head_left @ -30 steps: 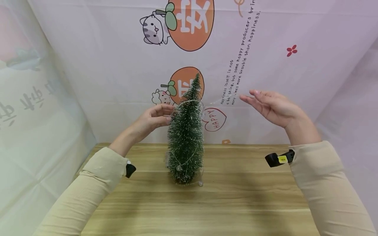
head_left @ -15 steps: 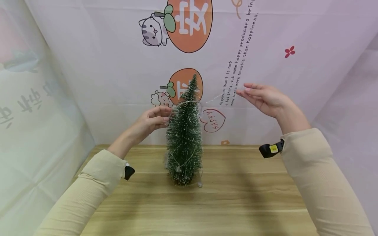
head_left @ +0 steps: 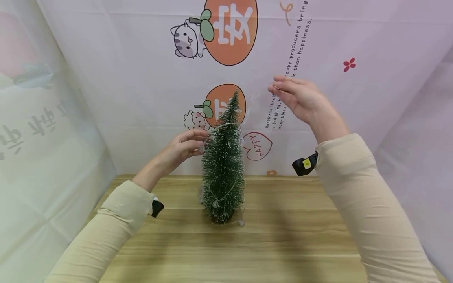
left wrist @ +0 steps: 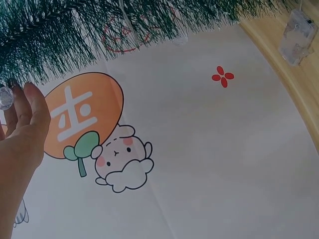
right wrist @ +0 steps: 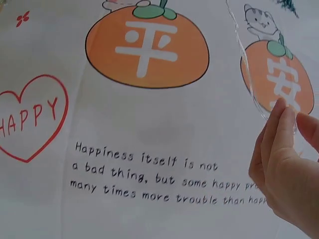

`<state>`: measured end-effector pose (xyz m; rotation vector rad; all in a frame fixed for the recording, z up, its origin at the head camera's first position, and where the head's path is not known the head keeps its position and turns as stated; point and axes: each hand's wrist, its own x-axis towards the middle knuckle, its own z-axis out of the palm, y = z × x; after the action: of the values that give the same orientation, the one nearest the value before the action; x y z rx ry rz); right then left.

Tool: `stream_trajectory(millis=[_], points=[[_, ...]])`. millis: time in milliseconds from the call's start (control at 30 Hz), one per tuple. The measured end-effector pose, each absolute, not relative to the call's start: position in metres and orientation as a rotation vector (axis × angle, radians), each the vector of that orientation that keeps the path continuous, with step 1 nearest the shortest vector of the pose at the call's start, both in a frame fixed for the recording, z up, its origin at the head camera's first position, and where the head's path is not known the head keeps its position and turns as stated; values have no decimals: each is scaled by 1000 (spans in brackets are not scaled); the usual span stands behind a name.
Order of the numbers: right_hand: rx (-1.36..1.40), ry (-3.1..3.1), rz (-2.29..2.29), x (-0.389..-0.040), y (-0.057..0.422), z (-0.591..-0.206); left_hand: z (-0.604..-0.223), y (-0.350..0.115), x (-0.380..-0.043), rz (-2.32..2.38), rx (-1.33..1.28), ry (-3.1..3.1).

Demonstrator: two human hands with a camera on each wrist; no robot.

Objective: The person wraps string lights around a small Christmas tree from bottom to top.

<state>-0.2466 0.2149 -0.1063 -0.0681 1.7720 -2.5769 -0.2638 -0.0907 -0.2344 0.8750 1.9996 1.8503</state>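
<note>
A small green bottle-brush Christmas tree (head_left: 223,169), its needles tipped white, stands upright on the wooden table. Clear string lights (right wrist: 245,59) wind around it. My left hand (head_left: 178,150) is at the tree's upper left side, fingertips among the needles; in the left wrist view a clear bulb (left wrist: 6,98) shows right by those fingertips. Up and to the right of the treetop, my right hand (head_left: 299,98) pinches the free strand between thumb and fingers. From there the wire runs loosely toward the tree. The back of the tree is hidden in the head view.
A clear plastic box (left wrist: 297,37) hangs on the wire low by the tree, over the wooden table (head_left: 283,236). One bulb (head_left: 242,223) lies at the tree's foot. Printed white cloth (head_left: 141,78) encloses the back and sides.
My right hand has risen and moved left toward the treetop, carrying the strand, which now hangs slacker. The left hand has stayed at the tree's side.
</note>
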Motion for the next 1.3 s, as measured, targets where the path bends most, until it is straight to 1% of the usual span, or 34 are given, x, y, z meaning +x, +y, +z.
stream_trajectory(millis=[300,400,667,800,1067,1300], points=[[-165,1896,-2520,-239,183,-100,-236,-89,-264,1846,873,2004],[-246,1974,-2432,-236,176,-102,-236,-89,-264,1830,864,2027],[-427,2069,-2222,-232,180,-112,-237,-88,-263,1821,835,2056],[-405,2096,-2109,-235,187,-120,-237,-88,-263,1824,814,2069],[-238,2133,-2027,-241,196,-134,-239,-88,-266,1808,825,2111],[-174,2200,-1908,-247,202,-144,-239,-88,-267,1817,811,2108]])
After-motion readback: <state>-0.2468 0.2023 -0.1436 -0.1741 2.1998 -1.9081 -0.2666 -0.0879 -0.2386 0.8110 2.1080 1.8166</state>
